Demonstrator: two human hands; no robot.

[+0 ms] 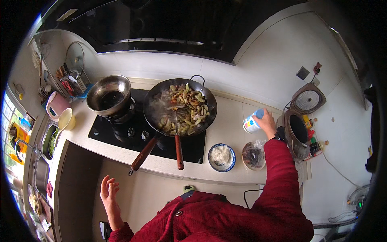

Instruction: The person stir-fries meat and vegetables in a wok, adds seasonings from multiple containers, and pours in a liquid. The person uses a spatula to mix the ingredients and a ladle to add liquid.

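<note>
My right hand (pixel 265 121) is closed around a white and blue cylindrical container (pixel 252 123), tilted above the counter right of the stove. My left hand (pixel 109 189) hangs empty with its fingers apart, in front of the counter's edge. A large wok (pixel 148 121) stands on the right burner, with sliced vegetables (pixel 193 104) steaming in it. A spatula with a wooden handle (pixel 179 151) rests in the wok. Near the front edge stand a blue-rimmed bowl (pixel 233 161) of white powder (pixel 220 155) and a bowl covered with plastic film (pixel 254 155).
A metal pan (pixel 90 101) stands over the left burner. An open rice cooker (pixel 285 128) is against the right wall. A yellow ladle (pixel 69 119), a pink jug (pixel 55 104) and a sink (pixel 42 175) are at the left. The range hood (pixel 169 21) hangs above.
</note>
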